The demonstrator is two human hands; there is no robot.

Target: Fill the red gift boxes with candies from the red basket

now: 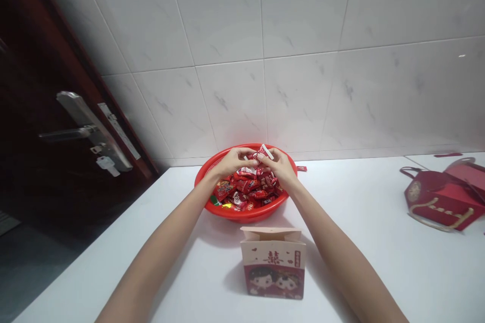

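At a white table (352,197), gripping wrapped sweets (261,151) in curled fingers of left hand (235,160) and right hand (279,165), over a red basket (244,216) behind a paper box (275,268).

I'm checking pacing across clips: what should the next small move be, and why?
Probably carry the wrapped sweets to the paper box: the left hand and right hand pinch them above the red basket, and the box stands nearer the person, its top apparently open.
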